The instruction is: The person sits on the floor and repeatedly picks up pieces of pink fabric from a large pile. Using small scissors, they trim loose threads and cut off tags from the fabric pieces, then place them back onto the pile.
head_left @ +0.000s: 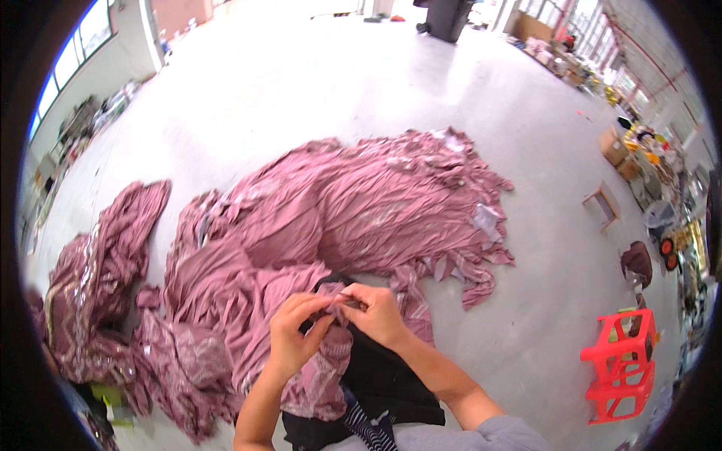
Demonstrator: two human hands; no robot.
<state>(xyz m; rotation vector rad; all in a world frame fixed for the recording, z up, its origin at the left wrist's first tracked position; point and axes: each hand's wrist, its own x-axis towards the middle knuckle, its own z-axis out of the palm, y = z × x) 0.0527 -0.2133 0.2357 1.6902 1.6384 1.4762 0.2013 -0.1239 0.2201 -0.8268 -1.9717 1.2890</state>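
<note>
A big heap of mauve-pink patterned cloth [376, 203] spreads over the floor and runs up onto my lap. Over my dark-clad lap, my left hand [295, 334] pinches a gathered bit of this cloth between thumb and fingers. Close against it, my right hand [372, 316] is closed at the same bit of cloth, fingertips almost touching the left ones. Something small and dark shows at the right fingers, too small to name. A bunched end of the cloth hangs below both hands. A dark striped strip of fabric [365, 425] lies at my waist.
Stacked red plastic stools [623, 368] stand on the right. Beyond them are a small wooden frame-like stool [600, 205] and a dark maroon bundle [636, 261]. More pink cloth [105, 278] lies at left. A dark wheeled bin [447, 19] stands far off; boxes and clutter line the walls.
</note>
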